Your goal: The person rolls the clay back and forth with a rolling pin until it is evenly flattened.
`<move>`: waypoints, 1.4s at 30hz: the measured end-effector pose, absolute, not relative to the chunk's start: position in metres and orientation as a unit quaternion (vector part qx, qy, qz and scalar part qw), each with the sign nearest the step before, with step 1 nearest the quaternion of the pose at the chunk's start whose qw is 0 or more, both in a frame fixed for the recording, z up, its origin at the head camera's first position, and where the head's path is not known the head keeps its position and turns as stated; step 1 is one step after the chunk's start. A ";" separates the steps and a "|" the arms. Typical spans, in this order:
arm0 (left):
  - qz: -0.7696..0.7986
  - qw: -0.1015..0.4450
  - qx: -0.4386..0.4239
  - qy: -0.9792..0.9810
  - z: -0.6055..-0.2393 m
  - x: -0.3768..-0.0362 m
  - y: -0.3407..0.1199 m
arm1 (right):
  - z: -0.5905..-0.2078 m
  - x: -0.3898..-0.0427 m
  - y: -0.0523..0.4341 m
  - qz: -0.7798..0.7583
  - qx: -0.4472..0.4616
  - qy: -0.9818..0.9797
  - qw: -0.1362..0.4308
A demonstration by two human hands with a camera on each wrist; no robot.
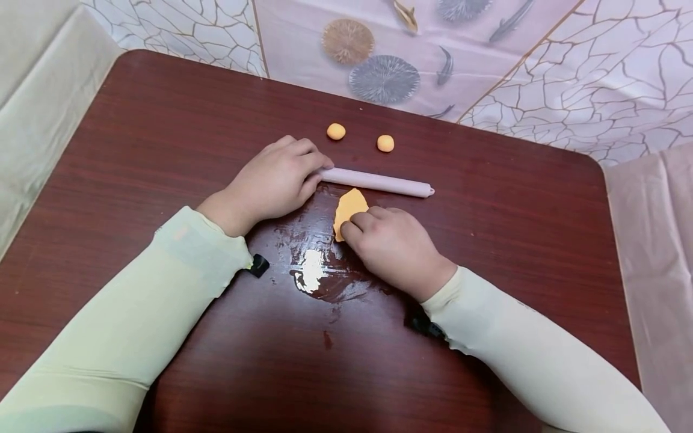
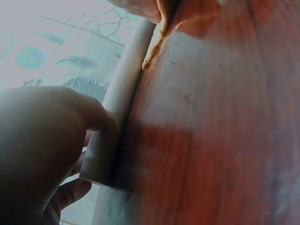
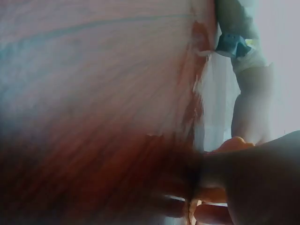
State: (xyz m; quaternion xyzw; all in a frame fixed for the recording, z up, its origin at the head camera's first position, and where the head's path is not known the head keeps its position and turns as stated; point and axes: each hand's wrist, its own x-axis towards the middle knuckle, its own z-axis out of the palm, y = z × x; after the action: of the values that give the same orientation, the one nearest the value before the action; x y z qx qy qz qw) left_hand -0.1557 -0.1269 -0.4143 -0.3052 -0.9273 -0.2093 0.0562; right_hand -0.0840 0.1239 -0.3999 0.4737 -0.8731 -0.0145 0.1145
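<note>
I am working at the middle of the frame, on the dark red surface (image 1: 162,150). My right hand (image 1: 392,249) is pinching the lower edge of a flattened orange dough piece (image 1: 351,207), fingers curled over it, so only its upper part is showing between my hand and the rolling pin (image 1: 379,182). My left hand (image 1: 273,180) is curling over the left end of that pale pin, which is lying across the surface just above the dough; the left wrist view is showing my thumb (image 2: 89,112) against the side of the pin (image 2: 119,103) and the dough's thin edge (image 2: 152,47) right beside it.

The dough looks thin, soft and light, with an irregular outline. I am judging that it would stretch or tear if I pulled it by one corner, and it may be sticking to the surface. Sliding fingertips under an edge and lifting it flat seems the safest hold. The pin looks stiff and smooth, likely to roll, so I am holding it near the end.

Two small orange dough balls (image 1: 336,131) (image 1: 385,143) are sitting above the pin, well apart from each other. A shiny smeared patch (image 1: 314,273) is lying just below my hands.
</note>
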 end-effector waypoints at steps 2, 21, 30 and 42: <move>-0.211 0.057 -0.307 -0.926 -0.415 -0.156 -0.127 | -0.399 -0.083 0.124 -0.017 0.475 -0.872 0.118; -0.205 0.055 -0.309 -0.927 -0.412 -0.156 -0.125 | -0.356 -0.128 0.131 0.132 0.414 -0.899 -0.062; -0.206 0.048 -0.309 -0.927 -0.412 -0.156 -0.123 | -0.372 -0.121 0.141 0.130 0.464 -0.872 -0.086; -0.203 0.047 -0.300 -0.931 -0.415 -0.156 -0.126 | -0.403 -0.110 0.142 0.049 0.522 -0.848 0.077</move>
State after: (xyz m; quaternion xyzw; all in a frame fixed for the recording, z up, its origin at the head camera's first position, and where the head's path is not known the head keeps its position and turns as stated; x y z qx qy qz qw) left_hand -0.1556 -0.1260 -0.4150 -0.2999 -0.9308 -0.2034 0.0473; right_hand -0.1101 0.1425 -0.4032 0.5216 -0.8483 0.0487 0.0770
